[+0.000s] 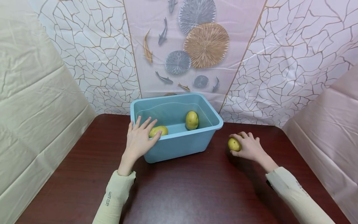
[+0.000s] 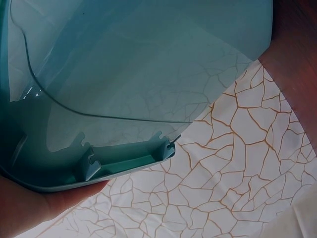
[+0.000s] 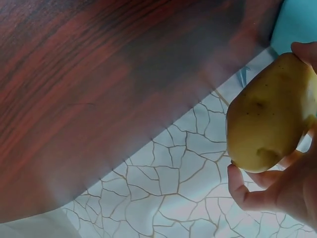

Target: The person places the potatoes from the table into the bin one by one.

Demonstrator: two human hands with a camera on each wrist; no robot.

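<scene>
My right hand (image 1: 248,147) grips a yellow potato (image 1: 234,144) above the right part of the table. In the right wrist view, curled fingers (image 3: 252,196) hold the same potato (image 3: 270,114) from its sides. A blue plastic bin (image 1: 179,146) stands near the back of the table. Two more potatoes are inside it: one (image 1: 192,120) toward the right end, another (image 1: 158,131) at the near left, partly hidden by the rim and my hand. Over the bin's near left rim, my left hand (image 1: 139,141) spreads its straight fingers. It holds no potato.
The dark reddish-brown table (image 1: 179,193) reaches back to a patterned cloth backdrop (image 1: 106,62). Pale cloth walls rise at the left (image 1: 33,109) and the right (image 1: 327,130).
</scene>
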